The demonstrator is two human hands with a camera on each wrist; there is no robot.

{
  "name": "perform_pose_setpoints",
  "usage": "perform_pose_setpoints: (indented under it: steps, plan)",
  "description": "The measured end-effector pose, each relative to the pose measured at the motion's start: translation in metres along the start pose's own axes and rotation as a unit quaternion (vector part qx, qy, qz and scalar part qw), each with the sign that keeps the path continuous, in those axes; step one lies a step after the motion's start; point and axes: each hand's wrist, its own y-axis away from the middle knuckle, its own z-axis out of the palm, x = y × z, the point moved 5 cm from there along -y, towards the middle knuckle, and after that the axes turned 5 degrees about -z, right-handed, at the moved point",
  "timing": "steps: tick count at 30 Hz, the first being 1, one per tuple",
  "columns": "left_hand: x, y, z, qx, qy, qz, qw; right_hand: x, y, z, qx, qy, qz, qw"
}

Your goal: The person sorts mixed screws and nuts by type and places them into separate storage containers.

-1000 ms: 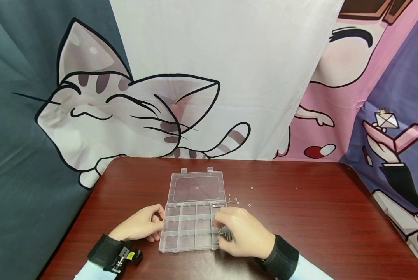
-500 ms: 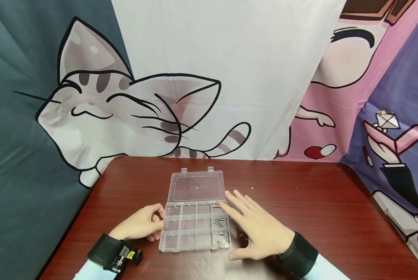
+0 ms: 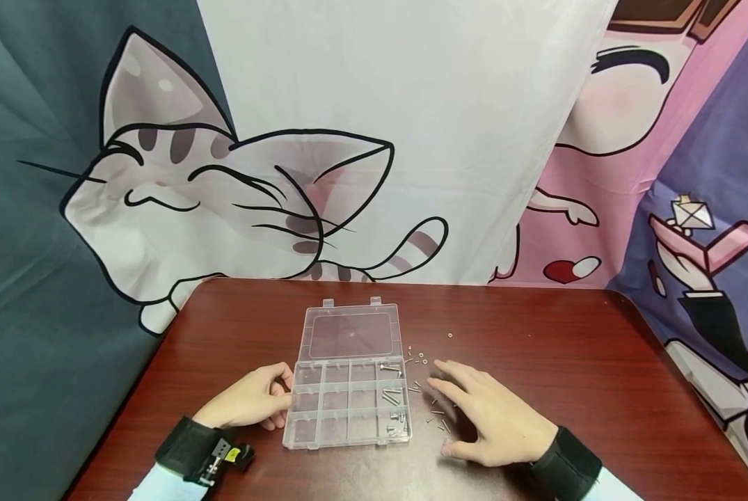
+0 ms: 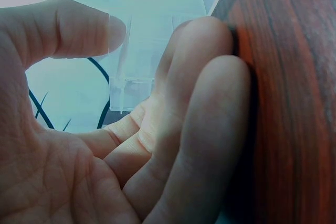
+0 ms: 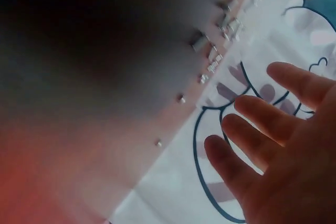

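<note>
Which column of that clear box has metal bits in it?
The rightmost column of the clear box, nearest the right hand: all three of its compartments hold small metal pieces, while the other three columns show none.

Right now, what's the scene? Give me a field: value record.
box: clear, divided, on table
lid: open, laid back
stowed: screws in the right column, all three rows
loose: other screws and small rings on table, right of box
left hand: holds box's left edge
right hand: open, right of box, holding nothing
backdrop: cat-print cloth
</note>
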Motion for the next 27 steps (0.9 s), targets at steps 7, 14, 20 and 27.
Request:
perform_pose_setpoints:
  steps: [7, 14, 20, 27]
  plan:
    - [-0.001, 0.0, 0.0, -0.001, 0.0, -0.004, 1.0, -0.007, 0.002, 0.007, 0.059, 0.009, -0.019, 0.998]
    - [0.0, 0.0, 0.0, -0.001, 0.0, -0.002, 1.0, -0.011, 0.002, 0.011, 0.072, 0.011, -0.042, 0.996]
    - [0.0, 0.0, 0.0, 0.002, -0.002, -0.002, 1.0, -0.011, 0.001, 0.013, 0.066, 0.003, -0.03, 0.997]
    - [0.0, 0.0, 0.0, 0.007, -0.013, 0.005, 0.9999, -0.007, 0.0, 0.013, 0.028, -0.022, 0.017, 0.999]
